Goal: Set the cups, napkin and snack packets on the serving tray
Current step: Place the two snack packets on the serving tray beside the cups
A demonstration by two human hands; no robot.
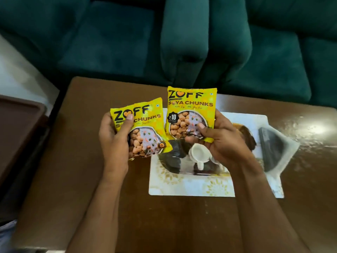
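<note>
I hold two yellow soya-chunk snack packets above the table. My left hand (pixel 114 141) grips the left packet (pixel 144 132), thumb across its front. My right hand (pixel 220 141) grips the right packet (pixel 191 114) by its lower right corner. Below them lies the white serving tray (pixel 191 185) with a gold leaf pattern. On it stands a white cup (pixel 198 154) with a handle, and a dark folded thing (pixel 173 157) sits to its left. My right hand hides part of the tray's contents.
The tray lies on a brown wooden table (pixel 91 179). A dark triangular reflection (pixel 273 152) shows at the tray's right end. A brown tray or box (pixel 16 132) sits at the left edge. Green sofas (pixel 200 42) stand behind the table.
</note>
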